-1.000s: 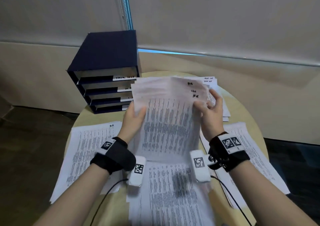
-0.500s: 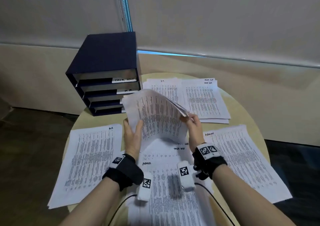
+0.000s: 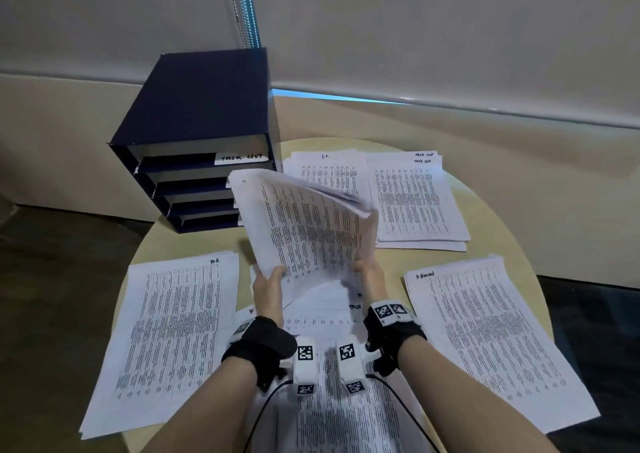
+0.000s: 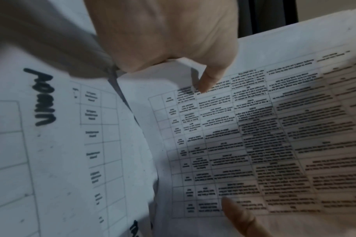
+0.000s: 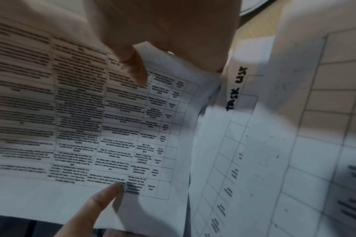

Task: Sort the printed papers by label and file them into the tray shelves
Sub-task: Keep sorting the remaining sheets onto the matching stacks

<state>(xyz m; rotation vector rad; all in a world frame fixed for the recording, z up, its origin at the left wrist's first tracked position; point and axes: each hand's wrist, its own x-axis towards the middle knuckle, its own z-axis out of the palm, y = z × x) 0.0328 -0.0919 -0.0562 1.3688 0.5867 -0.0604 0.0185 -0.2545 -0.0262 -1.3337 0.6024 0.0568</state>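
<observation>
Both hands up at centre frame — my left hand [image 3: 268, 288] grips the lower left edge of the sheaf of papers [image 3: 311, 230], thumb over the print, and my right hand [image 3: 370, 276] pinches the lower right edge. The sheaf tilts toward the upper left, lifted off the round table [image 3: 485, 244]. Navy tray shelves [image 3: 201, 161] sit upper left — one slot tagged TASK LIST. Sorted piles lie flat around.

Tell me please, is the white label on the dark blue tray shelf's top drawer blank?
No, the white label reads "TASK LIST" in handwriting.
</observation>
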